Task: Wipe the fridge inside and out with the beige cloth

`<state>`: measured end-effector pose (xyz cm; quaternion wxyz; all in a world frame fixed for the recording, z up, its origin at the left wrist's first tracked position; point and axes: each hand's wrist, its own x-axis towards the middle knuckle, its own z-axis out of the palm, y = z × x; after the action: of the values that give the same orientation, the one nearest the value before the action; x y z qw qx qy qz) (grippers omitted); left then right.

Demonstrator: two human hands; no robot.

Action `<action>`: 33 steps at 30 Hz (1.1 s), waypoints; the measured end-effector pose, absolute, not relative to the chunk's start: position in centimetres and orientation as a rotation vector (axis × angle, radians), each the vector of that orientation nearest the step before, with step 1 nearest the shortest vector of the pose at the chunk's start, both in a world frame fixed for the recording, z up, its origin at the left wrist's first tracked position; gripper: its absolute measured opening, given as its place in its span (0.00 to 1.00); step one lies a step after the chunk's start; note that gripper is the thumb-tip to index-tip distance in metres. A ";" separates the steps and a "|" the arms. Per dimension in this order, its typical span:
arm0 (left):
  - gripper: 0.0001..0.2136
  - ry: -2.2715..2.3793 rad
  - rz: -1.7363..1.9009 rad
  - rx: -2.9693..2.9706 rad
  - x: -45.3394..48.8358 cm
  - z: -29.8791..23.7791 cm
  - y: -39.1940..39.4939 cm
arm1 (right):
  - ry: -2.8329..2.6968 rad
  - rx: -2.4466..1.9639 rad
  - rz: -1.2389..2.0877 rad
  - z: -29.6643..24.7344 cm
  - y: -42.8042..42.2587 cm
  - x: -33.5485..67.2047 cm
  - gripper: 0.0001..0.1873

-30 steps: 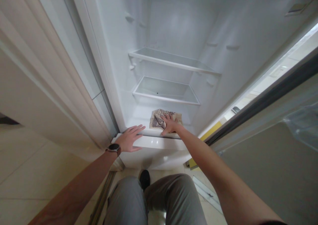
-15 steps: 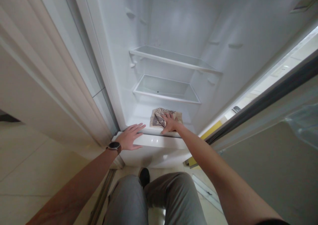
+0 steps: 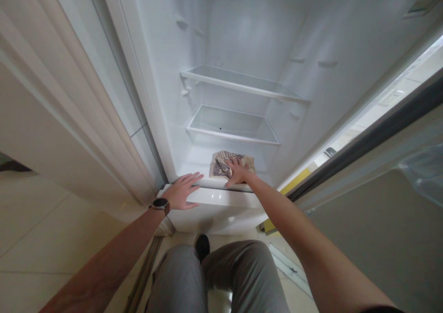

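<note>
A folded beige cloth with a dark brown pattern [image 3: 218, 166] lies on the bottom floor of an open fridge [image 3: 194, 158]. My right hand [image 3: 237, 171] rests palm down on its right part, fingers spread over the fabric. Part of the cloth is hidden under that hand. To the left, my left hand [image 3: 182, 192] lies open on the white ledge [image 3: 221, 196] along the fridge's front, holding nothing. A dark round watch [image 3: 160, 204] is on the left wrist.
Two glass shelves, an upper one [image 3: 242, 80] and a lower one [image 3: 233, 123], span the fridge above the cloth. An open door [image 3: 377, 230] stands at the right, another [image 3: 69, 133] at the left. A pale strip [image 3: 290, 269] lies on the floor right of my knees.
The view has shifted very slightly. Both hands and the cloth stay in nearly the same places.
</note>
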<state>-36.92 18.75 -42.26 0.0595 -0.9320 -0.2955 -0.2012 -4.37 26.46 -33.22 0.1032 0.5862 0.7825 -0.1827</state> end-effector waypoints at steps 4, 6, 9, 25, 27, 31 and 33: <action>0.26 -0.896 -0.617 -2.825 -36.9 -42.2 18.8 | 2.313 1.729 -0.557 -33.3 26.5 -4.3 0.80; 0.26 -0.900 -0.621 -2.833 -36.9 -42.3 18.8 | 2.311 1.725 -0.567 -33.2 26.4 -4.3 0.81; 0.26 -0.906 -0.624 -2.838 -36.9 -42.3 18.8 | 2.317 1.722 -0.578 -33.0 26.3 -4.3 0.81; 0.26 -0.907 -0.631 -2.832 -36.9 -42.4 18.8 | 2.324 1.725 -0.544 -34.1 27.0 -4.0 0.82; 0.26 -0.903 -0.629 -2.831 -36.9 -42.3 18.8 | 2.322 1.724 -0.546 -34.1 27.0 -4.0 0.82; 0.26 -0.901 -0.610 -2.826 -36.9 -42.2 18.8 | 2.337 1.727 -0.547 -34.1 27.0 -4.0 0.83; 0.26 -0.899 -0.607 -2.823 -36.9 -42.2 18.8 | 2.336 1.727 -0.550 -34.1 27.0 -4.0 0.83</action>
<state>-36.87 18.75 -42.19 0.0589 -0.9318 -0.2968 -0.2003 -3.99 26.98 -34.09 0.0921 0.5817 0.7866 -0.1854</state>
